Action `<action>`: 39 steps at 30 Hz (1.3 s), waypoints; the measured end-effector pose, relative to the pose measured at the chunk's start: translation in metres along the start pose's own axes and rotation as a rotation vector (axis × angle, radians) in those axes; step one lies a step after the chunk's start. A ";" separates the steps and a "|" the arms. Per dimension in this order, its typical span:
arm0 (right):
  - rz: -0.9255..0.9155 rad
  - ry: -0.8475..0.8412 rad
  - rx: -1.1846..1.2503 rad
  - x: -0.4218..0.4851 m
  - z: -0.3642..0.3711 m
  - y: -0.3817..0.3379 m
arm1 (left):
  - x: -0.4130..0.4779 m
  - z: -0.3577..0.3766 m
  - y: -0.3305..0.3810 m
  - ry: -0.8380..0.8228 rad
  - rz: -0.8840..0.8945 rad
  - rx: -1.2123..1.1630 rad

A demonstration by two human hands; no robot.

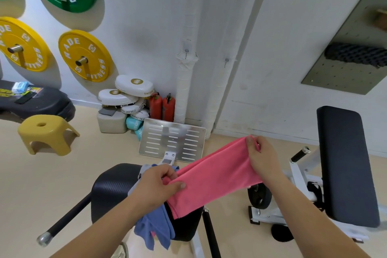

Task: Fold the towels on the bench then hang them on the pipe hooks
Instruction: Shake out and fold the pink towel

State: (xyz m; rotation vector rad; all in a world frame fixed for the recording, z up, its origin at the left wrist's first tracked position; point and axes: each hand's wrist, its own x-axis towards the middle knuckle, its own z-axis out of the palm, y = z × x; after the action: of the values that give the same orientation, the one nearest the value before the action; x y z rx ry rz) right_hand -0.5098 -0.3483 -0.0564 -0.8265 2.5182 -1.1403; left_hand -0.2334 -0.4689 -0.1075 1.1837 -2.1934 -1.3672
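A pink towel (211, 176), folded into a long strip, is stretched in the air between my two hands above the black bench pad (113, 186). My left hand (159, 184) pinches its near end and my right hand (258, 155) pinches its far end. A blue towel (156, 228) hangs crumpled over the bench pad below my left wrist, with a bit of grey cloth (144, 169) beside it. Two small hooks, one on the wrapped pipe (186, 50) and one on the pipe to its right (226, 61), stick out of the white wall pipes straight ahead.
A metal footplate (172, 139) leans just past the bench. Another black padded bench (345, 163) stands at the right. A yellow stool (47, 133), white pads (134, 86) and two red extinguishers (162, 107) sit along the wall at left, under weight plates (83, 56).
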 end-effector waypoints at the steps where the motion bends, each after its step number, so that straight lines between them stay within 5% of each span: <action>1: 0.016 0.003 0.019 0.000 0.001 0.003 | -0.001 -0.002 0.001 0.027 0.000 -0.042; 11: 0.111 -0.073 0.054 -0.022 0.016 0.027 | -0.002 -0.010 0.004 0.309 -0.164 -0.341; 15: 0.201 -0.078 0.107 -0.037 0.025 0.041 | -0.001 -0.011 -0.007 0.176 -0.311 -0.228; 19: 0.231 -0.103 0.209 -0.056 0.041 0.044 | -0.008 -0.007 -0.016 0.067 -0.553 -0.462; 25: 0.173 -0.211 0.258 -0.090 0.066 0.020 | -0.011 0.015 0.013 0.070 -0.440 -0.436; 30: 0.045 -0.303 0.350 -0.113 0.079 -0.010 | -0.024 0.039 0.042 -0.057 -0.291 -0.693; 39: 0.117 -0.316 0.512 -0.109 0.063 -0.010 | -0.026 0.034 0.047 -0.032 -0.255 -0.683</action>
State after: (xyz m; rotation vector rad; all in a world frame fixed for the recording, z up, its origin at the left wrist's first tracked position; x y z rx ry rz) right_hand -0.3901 -0.3269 -0.0907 -0.6472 1.8715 -1.3992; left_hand -0.2614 -0.4184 -0.0809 1.1786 -1.4076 -2.0184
